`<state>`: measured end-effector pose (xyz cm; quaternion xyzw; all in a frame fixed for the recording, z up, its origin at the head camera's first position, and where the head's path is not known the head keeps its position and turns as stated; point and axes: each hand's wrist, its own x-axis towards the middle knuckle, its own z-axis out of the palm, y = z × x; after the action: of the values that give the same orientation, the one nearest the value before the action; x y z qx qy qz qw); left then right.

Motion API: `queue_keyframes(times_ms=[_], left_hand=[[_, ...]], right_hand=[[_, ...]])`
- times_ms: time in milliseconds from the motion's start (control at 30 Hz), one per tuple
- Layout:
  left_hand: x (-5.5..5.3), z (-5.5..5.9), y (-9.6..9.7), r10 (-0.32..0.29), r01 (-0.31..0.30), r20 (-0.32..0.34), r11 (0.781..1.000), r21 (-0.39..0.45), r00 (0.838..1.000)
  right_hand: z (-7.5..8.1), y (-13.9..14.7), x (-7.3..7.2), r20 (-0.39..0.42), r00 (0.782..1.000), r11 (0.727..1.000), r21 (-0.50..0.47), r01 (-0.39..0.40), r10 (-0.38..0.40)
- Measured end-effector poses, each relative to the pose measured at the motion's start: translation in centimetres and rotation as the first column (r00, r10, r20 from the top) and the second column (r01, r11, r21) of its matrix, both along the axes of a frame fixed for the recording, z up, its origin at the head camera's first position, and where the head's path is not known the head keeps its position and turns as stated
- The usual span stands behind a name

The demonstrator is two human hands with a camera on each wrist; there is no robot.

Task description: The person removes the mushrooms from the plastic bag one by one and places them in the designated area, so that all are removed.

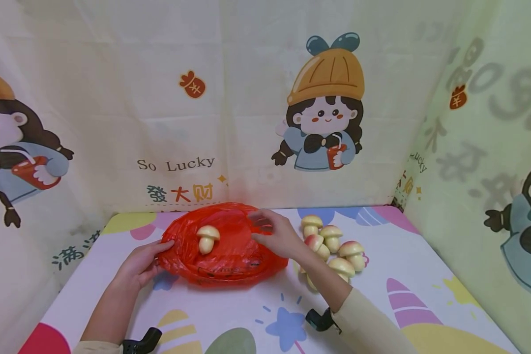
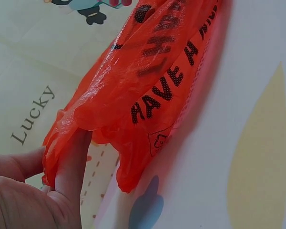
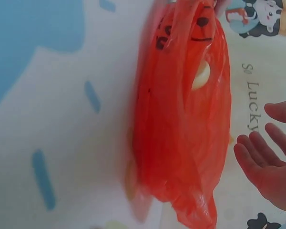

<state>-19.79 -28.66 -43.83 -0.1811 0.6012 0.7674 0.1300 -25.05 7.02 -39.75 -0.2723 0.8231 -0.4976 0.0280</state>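
A red plastic bag [image 1: 236,275] with black lettering lies on the table, its mouth spread toward me. Between thumb and fingers, my left hand [image 1: 138,265] pinches the bag's left edge; the left wrist view shows the thin red film [image 2: 62,138] running over a finger. One toy mushroom [image 1: 208,239], cream with a rounded cap, is inside the bag. Over the bag's right side hovers my right hand [image 1: 278,233], fingers spread and holding nothing. In the right wrist view its fingers [image 3: 257,148] stand apart from the bag [image 3: 176,119].
To the right of the bag, several more toy mushrooms [image 1: 341,267] sit in a loose cluster, some with reddish caps and partly hidden by my right forearm. A patterned cloth [image 1: 230,339] covers the table. Printed curtains [image 1: 248,123] stand behind and at both sides.
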Motion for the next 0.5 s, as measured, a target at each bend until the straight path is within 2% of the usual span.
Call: queue_keyframes(times_ms=[133,500], left_hand=[[0.0,-0.1,0.1,0.005,-0.005,0.003,1.000,0.001,1.000],[0.0,-0.1,0.0,0.008,-0.009,0.011,1.000,0.006,1.000]], right_hand=[[0.4,-0.8,-0.2,-0.003,1.000,1.000,0.019,-0.020,0.020],[1.7,-2.7,-0.9,0.062,0.997,0.997,0.060,-0.046,0.042]])
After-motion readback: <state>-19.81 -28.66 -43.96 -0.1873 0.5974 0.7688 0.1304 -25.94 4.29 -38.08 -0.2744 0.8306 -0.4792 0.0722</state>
